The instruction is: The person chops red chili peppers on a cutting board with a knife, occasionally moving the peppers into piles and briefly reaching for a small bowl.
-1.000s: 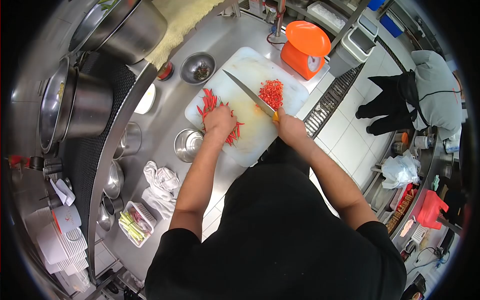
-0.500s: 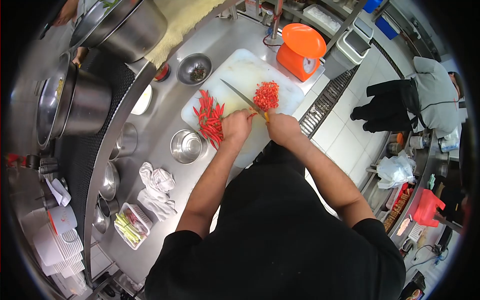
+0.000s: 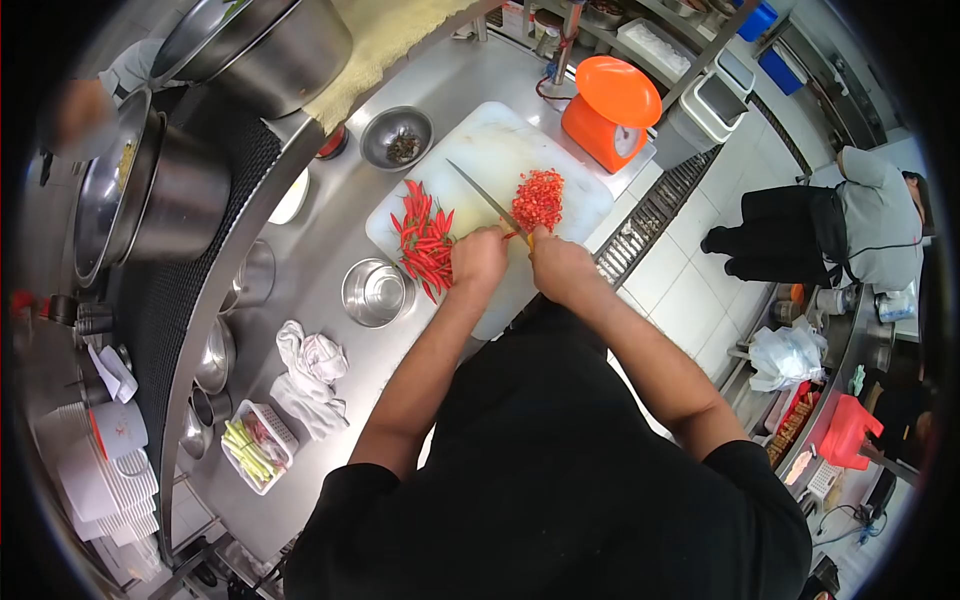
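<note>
My right hand (image 3: 562, 262) is closed round the yellow handle of a knife (image 3: 487, 196), whose blade points up and left over a white cutting board (image 3: 490, 135). My left hand (image 3: 479, 257) is closed on a red chili (image 3: 513, 234), its fingertips close to the blade near the handle. Several whole red chilies (image 3: 422, 235) lie in a pile left of my left hand. A heap of chopped red chili (image 3: 538, 200) sits on the board just right of the blade.
Left of the board are a metal bowl (image 3: 396, 138), an empty metal pot (image 3: 377, 293), a cloth (image 3: 310, 375) and a white basket (image 3: 260, 447). An orange scale (image 3: 607, 120) stands beyond the board. A co-worker (image 3: 830, 225) stands at the right.
The view has shifted slightly. At the upper left, another person's blurred hand has moved down. My hands remain close together at the knife, with the chili between them.
</note>
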A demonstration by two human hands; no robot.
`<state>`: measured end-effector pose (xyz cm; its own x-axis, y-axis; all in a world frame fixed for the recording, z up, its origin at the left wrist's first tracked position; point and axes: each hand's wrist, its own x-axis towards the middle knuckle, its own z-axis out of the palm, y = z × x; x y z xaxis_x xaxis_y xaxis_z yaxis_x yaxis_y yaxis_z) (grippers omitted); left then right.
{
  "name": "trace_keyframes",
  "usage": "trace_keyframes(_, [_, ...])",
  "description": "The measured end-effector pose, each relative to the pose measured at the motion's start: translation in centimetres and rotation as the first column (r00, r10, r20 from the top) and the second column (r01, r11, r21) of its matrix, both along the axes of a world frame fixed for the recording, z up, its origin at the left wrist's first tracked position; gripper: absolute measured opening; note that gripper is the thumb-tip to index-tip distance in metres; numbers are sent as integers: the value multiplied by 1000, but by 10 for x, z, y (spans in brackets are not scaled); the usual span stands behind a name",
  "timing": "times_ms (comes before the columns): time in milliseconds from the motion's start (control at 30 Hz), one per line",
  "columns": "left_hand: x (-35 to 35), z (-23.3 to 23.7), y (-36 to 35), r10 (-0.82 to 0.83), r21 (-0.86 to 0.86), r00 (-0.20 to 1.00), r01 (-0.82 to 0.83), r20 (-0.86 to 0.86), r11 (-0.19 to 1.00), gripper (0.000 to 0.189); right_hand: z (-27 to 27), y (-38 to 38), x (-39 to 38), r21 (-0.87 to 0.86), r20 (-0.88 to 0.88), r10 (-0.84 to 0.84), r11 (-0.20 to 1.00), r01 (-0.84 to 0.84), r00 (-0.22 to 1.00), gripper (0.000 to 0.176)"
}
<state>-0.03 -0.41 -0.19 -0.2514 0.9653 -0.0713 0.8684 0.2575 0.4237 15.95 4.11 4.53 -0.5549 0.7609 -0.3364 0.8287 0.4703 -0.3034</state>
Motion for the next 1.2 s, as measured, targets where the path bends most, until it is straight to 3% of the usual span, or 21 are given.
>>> trace_keyframes(333, [2,-4,-2,-19,11,1000,19,-23,1000,18,13,0,-3,-18,44,41,999,-40,998,22])
trace_keyframes(433, [5,-1,-4,-16,43,1000,17,-16,999,16,-9,-5,-5,-34,22,-29,999,30,999,22])
trace_keyframes(633, [2,7,-4,-42,57,999,42,-10,997,14,6,5,-4,-17,20,48,999,-48,999,23])
trace_keyframes(867, [-2,-1,-7,-34,85,998,29,58,996,12,-12,-4,-6,-51,28,-16,999,18,999,25])
trace_keyframes(1133, [-3,-7,-9,-14,110,995,3,97,994,10,25,-9,-8,-84,58,23,996,-19,998,23])
trace_keyframes(1200, [-3,-10,-10,-12,123,993,-2,116,992,10,-2,-11,-10,-85,45,-16,996,20,999,24])
